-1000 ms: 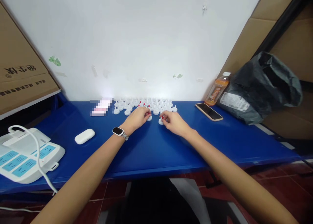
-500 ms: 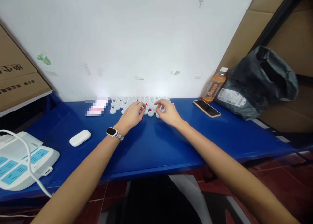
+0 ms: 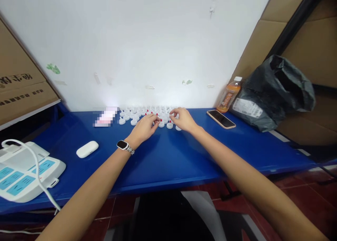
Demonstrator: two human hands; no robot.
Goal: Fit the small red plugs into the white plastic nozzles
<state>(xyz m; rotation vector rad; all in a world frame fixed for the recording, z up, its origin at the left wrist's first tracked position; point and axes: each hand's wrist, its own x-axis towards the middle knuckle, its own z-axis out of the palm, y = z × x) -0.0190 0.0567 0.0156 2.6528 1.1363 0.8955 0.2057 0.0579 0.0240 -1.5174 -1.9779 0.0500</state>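
Note:
Many small white caps with spouts [image 3: 134, 122] stand in a cluster on the blue table, and several carry red tips [image 3: 161, 120]. My left hand [image 3: 146, 128], wearing a watch [image 3: 122, 145], is at the cluster's front edge. Its thumb and fingers are brought together close to a red-tipped cap; what they hold is hidden or too small to make out. Over the cluster's right side, my right hand [image 3: 185, 120] has curled fingers, with thumb and index tips apart. Just below its thumb stands a red-tipped white cap [image 3: 170, 125].
A phone [image 3: 221, 119], an orange drink bottle [image 3: 229, 94] and a black plastic bag [image 3: 273, 90] are at the right. At the left are a white earbud case [image 3: 87, 149], a power strip [image 3: 52, 167] with a cable, and a cardboard box [image 3: 23, 83]. A white wall [image 3: 158, 41] rises behind.
The view has shifted slightly. My left hand has moved a little down relative to the cluster, and the right hand has shifted slightly right. More red-tipped caps show between them.

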